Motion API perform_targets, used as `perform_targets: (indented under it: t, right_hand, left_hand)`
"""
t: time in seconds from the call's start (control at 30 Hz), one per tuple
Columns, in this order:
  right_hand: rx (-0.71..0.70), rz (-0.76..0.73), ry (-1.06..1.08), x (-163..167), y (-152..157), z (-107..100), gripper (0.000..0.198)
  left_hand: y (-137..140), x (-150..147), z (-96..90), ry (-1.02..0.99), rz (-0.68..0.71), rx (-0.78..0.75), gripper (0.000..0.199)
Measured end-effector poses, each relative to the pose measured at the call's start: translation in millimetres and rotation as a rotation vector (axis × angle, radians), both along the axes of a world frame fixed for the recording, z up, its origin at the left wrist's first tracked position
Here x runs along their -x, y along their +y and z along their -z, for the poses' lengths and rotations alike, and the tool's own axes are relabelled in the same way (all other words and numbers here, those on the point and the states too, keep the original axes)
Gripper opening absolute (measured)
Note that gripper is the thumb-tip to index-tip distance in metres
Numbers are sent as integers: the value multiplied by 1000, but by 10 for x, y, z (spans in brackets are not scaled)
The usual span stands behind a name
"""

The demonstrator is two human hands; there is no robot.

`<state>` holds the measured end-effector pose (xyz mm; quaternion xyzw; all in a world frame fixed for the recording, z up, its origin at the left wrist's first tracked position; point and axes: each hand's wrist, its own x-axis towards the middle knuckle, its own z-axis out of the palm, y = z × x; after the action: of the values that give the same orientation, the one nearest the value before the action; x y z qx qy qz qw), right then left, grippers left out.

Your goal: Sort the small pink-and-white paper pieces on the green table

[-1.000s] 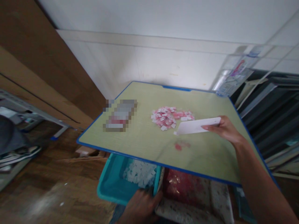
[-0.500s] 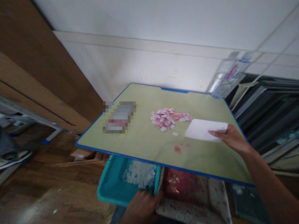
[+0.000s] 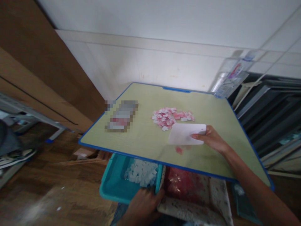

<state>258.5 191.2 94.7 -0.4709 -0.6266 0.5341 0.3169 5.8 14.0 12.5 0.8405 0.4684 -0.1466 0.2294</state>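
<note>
Head view: a white plastic scraper card (image 3: 185, 134) is pinched by its right edge in the right hand (image 3: 211, 139), thumb beneath and fingers on top, so that its long flat edge lies low over the green tabletop (image 3: 141, 138). The card is held just on the near side of the pile of small pink and white pieces (image 3: 172, 117), almost touching it, its face turned to the pile as a pusher's would be. A faint pink smear (image 3: 179, 150) is seen on the tabletop just nearer than the card. Below the tabletop's near blue edge, the rim of a teal bin (image 3: 113, 185) holding white pieces (image 3: 141, 172) is gripped by the left hand (image 3: 143, 207), fingers curled over it, apparently to steady it beneath the edge. A bag of red material (image 3: 185, 185) is seen beside the bin, to its right.
</note>
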Motion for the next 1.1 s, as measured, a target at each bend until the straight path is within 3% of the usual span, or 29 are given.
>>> perform_targets:
  t: [0.23,0.6,0.7,0.9,0.97,1.1]
  right_hand:
    - [20,-29,-96,-40,-248,-55,28]
    - [21,83,-200,-108,-794,-60,25]
    - [-81,121,-247,-96,-942,-29,23]
    - [-446,127,-317,-64,-1259,49,16]
    - [-485,127,-322,-87,-1285,46,17]
    - [-527,321,-342,-158,-1142,-28,11]
  left_hand:
    - [-14,5,14,2,8,-31,43]
    - [-5,4,6,12,12,-29,42]
    - [-19,9,25,5,14,-41,39]
    - [-38,4,16,0,4,-57,38]
    - [-36,2,-1,1,8,-62,37]
    - [-32,0,-36,-12,17,-62,35]
